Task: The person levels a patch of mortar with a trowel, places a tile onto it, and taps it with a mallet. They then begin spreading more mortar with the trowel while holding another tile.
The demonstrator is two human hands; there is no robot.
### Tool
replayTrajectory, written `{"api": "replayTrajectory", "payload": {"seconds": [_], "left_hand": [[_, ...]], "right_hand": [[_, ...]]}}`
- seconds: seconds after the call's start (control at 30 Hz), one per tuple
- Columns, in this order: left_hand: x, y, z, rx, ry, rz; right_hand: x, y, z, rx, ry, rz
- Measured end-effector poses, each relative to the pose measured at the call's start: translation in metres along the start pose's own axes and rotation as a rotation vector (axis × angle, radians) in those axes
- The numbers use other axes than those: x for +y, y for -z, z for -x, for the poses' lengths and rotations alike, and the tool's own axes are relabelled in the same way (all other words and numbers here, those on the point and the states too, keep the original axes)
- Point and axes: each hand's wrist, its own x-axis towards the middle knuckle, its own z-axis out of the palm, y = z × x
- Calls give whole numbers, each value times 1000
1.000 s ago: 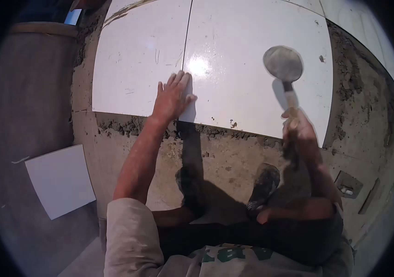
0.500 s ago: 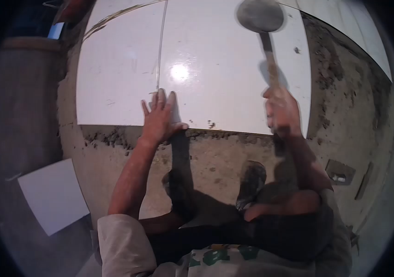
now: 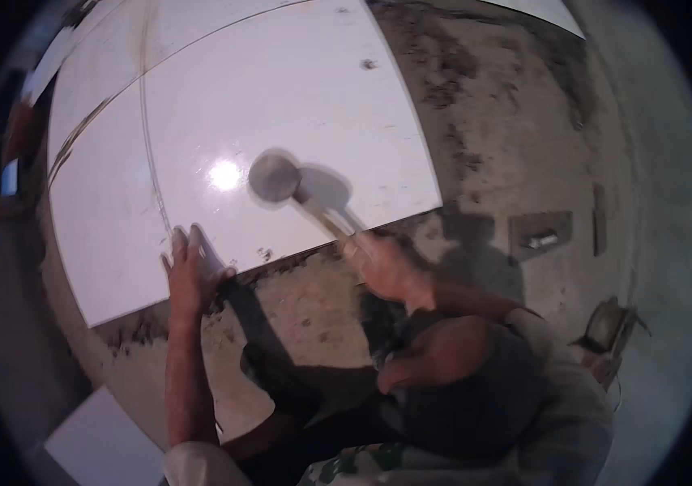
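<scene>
My right hand is wrapped round the wooden handle of a rubber mallet. The mallet's round grey head is over the middle of a large white tile, its shadow falling just to the right. Flat on the near edge of the tiles lies my left hand, fingers spread across the joint with the neighbouring white tile on the left. Small crumbs of mortar dot the tile near its front edge.
Rough mortar borders the tiles on the right. A loose white tile piece lies at lower left. To the right are a flat board with a small pale item on it and a narrow strip. My knee is close below my right arm.
The view has turned to the right. The mallet has swung from the tile's far right side to its middle, and my right hand came with it. My left hand stays at the joint.
</scene>
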Motion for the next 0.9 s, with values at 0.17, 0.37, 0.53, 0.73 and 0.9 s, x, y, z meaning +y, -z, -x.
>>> {"api": "replayTrajectory", "payload": {"seconds": [0.17,0.37,0.53,0.73,0.9], "left_hand": [[36,-4,-1,5,5,-82],[84,-7,-13,9,-164,6],[86,-18,-20,63,-190,52],[96,-18,-20,55,-151,-9],[96,-23,-21,75,-140,-4]], "right_hand": [[32,-18,42,-94,60,19],[-1,2,-4,41,155,-29],[-68,31,-47,146,275,-197],[-76,26,-112,146,201,-237],[-53,31,-128,145,-124,-90]]}}
